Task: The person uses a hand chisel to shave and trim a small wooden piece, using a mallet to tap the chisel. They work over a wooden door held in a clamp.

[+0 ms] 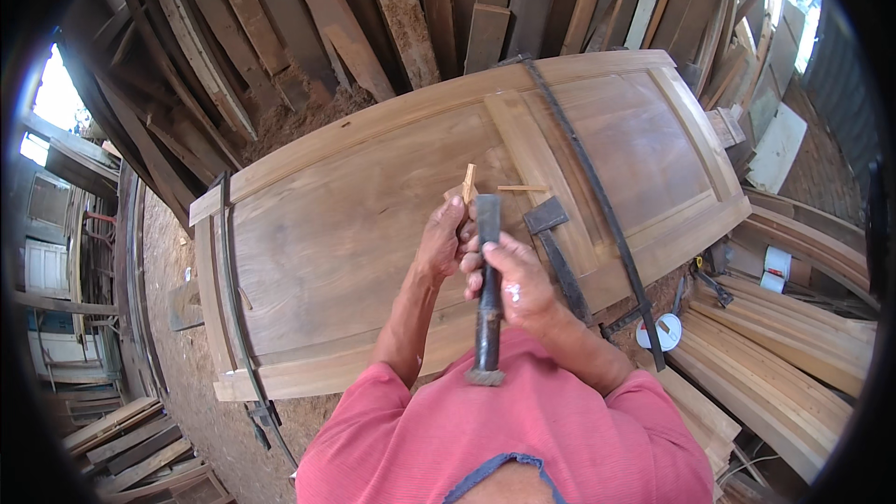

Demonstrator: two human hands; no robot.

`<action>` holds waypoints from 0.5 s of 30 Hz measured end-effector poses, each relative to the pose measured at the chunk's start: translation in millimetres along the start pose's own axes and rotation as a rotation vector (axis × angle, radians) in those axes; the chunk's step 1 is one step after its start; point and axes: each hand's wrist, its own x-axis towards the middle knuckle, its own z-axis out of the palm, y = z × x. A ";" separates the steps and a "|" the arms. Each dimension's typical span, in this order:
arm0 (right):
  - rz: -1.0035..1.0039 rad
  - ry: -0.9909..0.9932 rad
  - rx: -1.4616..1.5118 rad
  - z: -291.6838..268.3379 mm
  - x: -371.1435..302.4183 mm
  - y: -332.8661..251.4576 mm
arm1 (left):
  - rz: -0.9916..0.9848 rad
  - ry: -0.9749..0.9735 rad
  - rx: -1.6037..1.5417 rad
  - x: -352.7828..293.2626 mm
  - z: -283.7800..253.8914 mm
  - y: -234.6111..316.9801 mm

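My left hand (439,238) pinches a small pale wooden wedge (469,183) that points up between the fingertips. My right hand (525,287) is wrapped round a chisel (487,317). Its flat metal blade points away from me, beside the left fingers, and its dark handle runs back toward my chest. Both hands are over a large panelled wooden door (345,243) lying flat. On the door, just right of the hands, rests a hammer (564,271) with a square metal head. A thin wooden stick (521,189) lies beyond it.
Two long dark bar clamps cross the door, one clamp (588,168) right of the hands and another clamp (233,280) near the left end. Planks (401,9) lean along the back. Stacked boards (775,345) and a white bucket (659,331) are at the right.
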 end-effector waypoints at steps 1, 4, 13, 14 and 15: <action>0.038 -0.037 0.029 0.4 1.2 8.9 | 0.016 0.036 0.042 -5.9 4.2 4.8; 0.099 -0.105 0.029 -1.2 -4.8 23.8 | 0.021 0.105 0.256 -17.8 -0.9 -0.2; -0.056 0.067 0.078 -7.9 -50.7 1.4 | 0.086 -0.153 0.724 -57.8 17.2 -22.3; -0.192 0.105 0.188 -14.7 -65.4 -14.3 | 0.204 -0.277 0.797 -72.1 11.3 -39.3; -0.416 0.052 0.035 -27.2 -80.1 -26.4 | 0.070 -0.214 0.778 -85.6 4.5 -55.4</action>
